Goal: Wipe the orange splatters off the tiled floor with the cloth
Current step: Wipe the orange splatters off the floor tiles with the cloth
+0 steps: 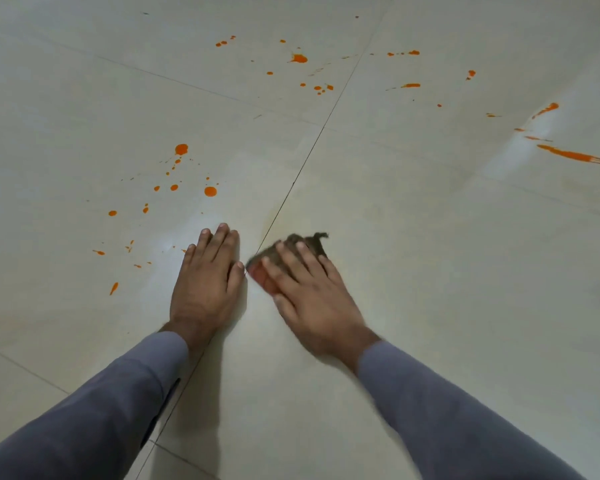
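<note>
Mostly the tiled floor (430,271) fills the frame, pale and glossy, with thin joints crossing near the middle. Orange splatters (210,191) lie in three groups: one at centre left, one at the top centre, and long streaks at the right edge. All of them look untouched, so I judge the wiping is only at its beginning.

Both arms in grey sleeves (101,410) enter from the bottom. The left hand (205,282) lies flat on the floor with straight fingers and holds nothing; it seems to give support. The right hand (312,292) presses with spread, nearly straight fingers on the cloth (302,242), a dark, crumpled piece just right of the centre, beside the joint.

To do this step well, I would keep the palm flat on the cloth, push toward the nearest drops at centre left, and turn the cloth often so the orange does not smear.

No brand, label or writing can be read anywhere.
</note>
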